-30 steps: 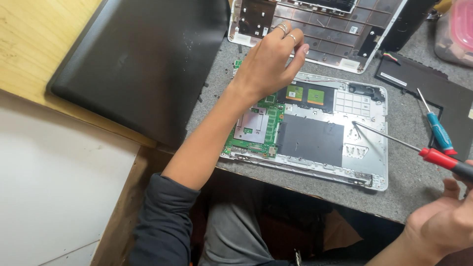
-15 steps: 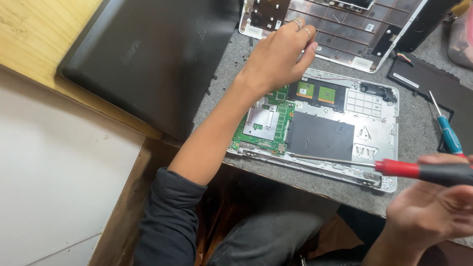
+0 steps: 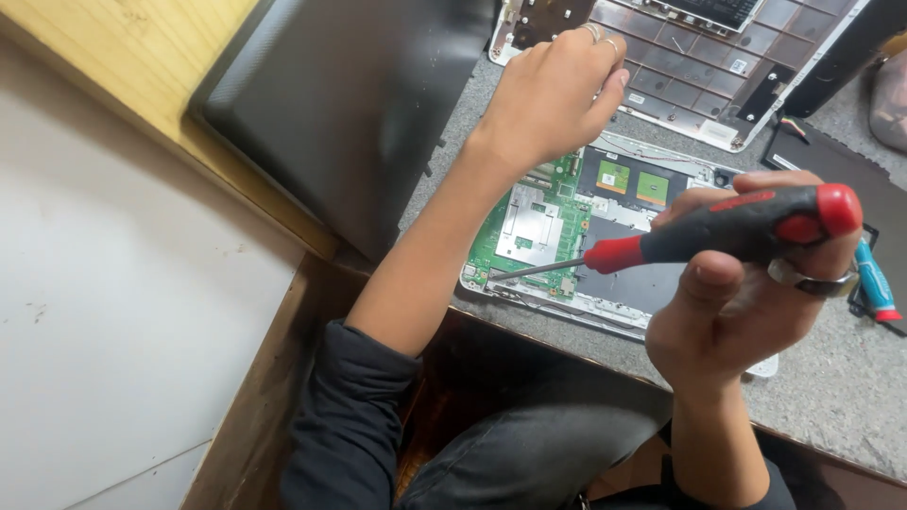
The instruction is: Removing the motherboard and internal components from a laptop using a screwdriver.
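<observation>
grey speckled worktop (image 3: 831,387) bears an opened laptop (image 3: 605,236), apparently beside a wooden board (image 3: 123,57).

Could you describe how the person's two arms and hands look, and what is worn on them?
The left hand has two thin silver rings on its fingers; the forearm is bare, with a dark sleeve pushed up to about the elbow. The right hand wears one broad silver ring; its wrist is bare, and dark fabric shows only at the bottom edge.
</observation>
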